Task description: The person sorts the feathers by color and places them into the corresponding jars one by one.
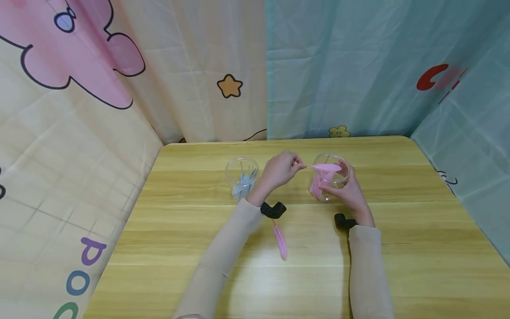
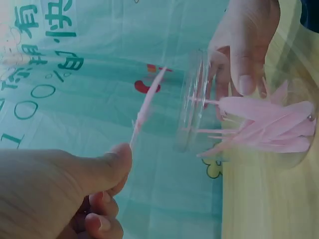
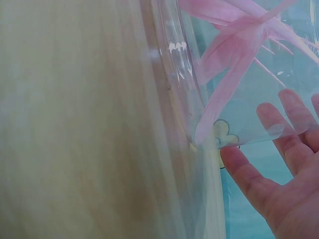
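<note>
My left hand (image 1: pixel 280 169) pinches a pink feather (image 1: pixel 327 168) by its quill between thumb and fingers. In the head view, the feather lies across the mouth of a clear plastic jar (image 1: pixel 314 162); the left wrist view shows it just outside the rim. My right hand (image 1: pixel 350 189) grips this jar from its right side, fingers and thumb round the wall. Several pink feathers (image 2: pixel 271 122) are inside the jar. Another pink feather (image 1: pixel 280 243) lies on the table below my left wrist.
A second clear jar (image 1: pixel 227 170), holding blue feathers (image 1: pixel 244 182), stands on the left, partly behind my left forearm. Both stand on a wood-grain table (image 1: pixel 191 239). Printed curtains (image 1: pixel 342 71) hang behind the table and along its sides.
</note>
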